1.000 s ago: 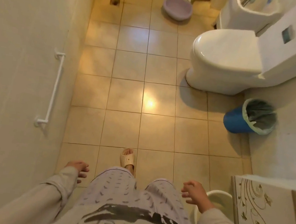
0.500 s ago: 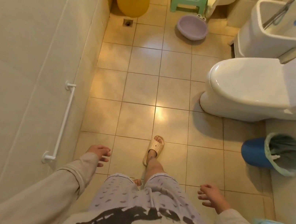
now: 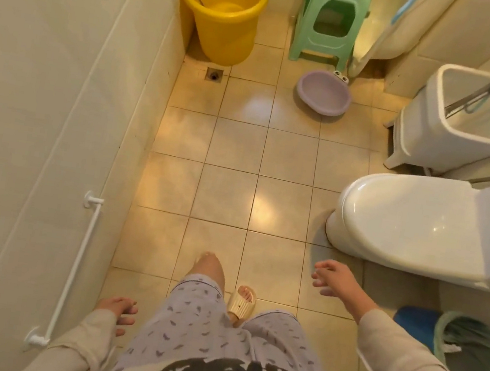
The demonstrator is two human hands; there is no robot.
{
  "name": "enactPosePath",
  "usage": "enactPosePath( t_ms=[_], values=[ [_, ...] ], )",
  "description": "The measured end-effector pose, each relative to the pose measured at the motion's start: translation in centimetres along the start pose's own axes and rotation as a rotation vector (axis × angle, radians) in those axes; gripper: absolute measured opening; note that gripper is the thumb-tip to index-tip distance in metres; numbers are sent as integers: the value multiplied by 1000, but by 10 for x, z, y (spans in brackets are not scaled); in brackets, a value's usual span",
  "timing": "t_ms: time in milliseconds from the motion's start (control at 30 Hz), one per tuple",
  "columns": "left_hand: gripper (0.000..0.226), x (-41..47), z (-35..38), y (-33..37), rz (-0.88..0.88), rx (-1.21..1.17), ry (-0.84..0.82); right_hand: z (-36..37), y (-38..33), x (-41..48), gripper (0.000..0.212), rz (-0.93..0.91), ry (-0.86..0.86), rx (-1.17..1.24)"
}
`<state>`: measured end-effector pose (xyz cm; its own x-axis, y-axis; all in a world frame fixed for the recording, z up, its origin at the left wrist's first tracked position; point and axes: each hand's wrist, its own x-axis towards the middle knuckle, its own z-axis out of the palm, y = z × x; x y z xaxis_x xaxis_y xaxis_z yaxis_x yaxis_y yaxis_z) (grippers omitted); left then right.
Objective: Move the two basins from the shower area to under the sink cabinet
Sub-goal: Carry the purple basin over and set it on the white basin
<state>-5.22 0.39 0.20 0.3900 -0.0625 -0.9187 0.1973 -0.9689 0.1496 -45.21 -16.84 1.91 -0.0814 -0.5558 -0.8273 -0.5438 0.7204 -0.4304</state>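
Glossy beige floor tiles (image 3: 226, 192) carry a round lilac plastic basin (image 3: 323, 93) at the far end, near a green stool (image 3: 328, 23). Left hand (image 3: 119, 312) and right hand (image 3: 334, 278) hang empty, fingers loosely spread.

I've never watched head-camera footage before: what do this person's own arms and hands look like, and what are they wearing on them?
Both arms are covered by long, loose, pale beige sleeves of soft fabric that end at the wrists. The left hand and right hand are bare: no gloves, rings, watch or bracelets show. The sleeves are plain, with no print or markings visible on them.
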Motion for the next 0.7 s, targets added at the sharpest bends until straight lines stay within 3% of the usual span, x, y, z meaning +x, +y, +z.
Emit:
enactPosePath(
  t_ms=[133,300,500,700],
  values=[
    [10,14,3,72,2,43,7,-7,-40,35,12,30,30,92],
    [25,35,12,200,37,114,-12,3,-70,62,18,129,30,146],
    [17,25,36,373,218,253,-108,15,-88,69,26,287,48,156],
    [18,23,58,481,326,370,-120,5,-121,90,21,367,146,284]
  ],
)
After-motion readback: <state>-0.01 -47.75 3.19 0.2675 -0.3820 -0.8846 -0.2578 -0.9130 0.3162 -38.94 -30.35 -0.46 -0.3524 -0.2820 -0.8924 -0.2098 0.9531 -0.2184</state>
